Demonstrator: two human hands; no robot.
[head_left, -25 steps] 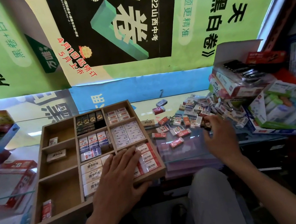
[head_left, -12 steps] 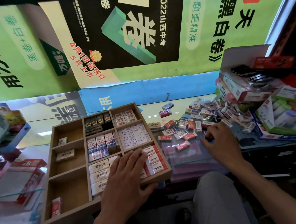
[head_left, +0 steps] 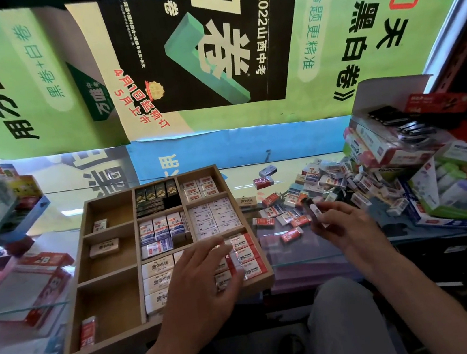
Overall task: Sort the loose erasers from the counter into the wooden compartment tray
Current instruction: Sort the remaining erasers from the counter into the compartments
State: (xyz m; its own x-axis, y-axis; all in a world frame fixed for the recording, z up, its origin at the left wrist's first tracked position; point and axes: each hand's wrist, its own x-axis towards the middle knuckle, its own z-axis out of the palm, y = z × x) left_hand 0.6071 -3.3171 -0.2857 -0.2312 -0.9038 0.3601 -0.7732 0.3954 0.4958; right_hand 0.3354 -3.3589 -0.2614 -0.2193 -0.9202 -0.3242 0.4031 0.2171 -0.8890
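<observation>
The wooden compartment tray sits on the glass counter at its near edge, the tray's near side overhanging toward the person's lap. Most of its middle and right compartments hold rows of boxed erasers; the left column holds only a few, one red 2B eraser lying in the near-left compartment.

The left hand rests over the tray's near-right compartments, fingers spread and relaxed, lying on the red-and-white erasers there without gripping any.

The right hand is raised just above the counter to the right of the tray, fingers and thumb pinching a small dark-and-white eraser held upright.

The pile of loose erasers lies toward the far right of the counter, against the open cartons of stationery.
</observation>
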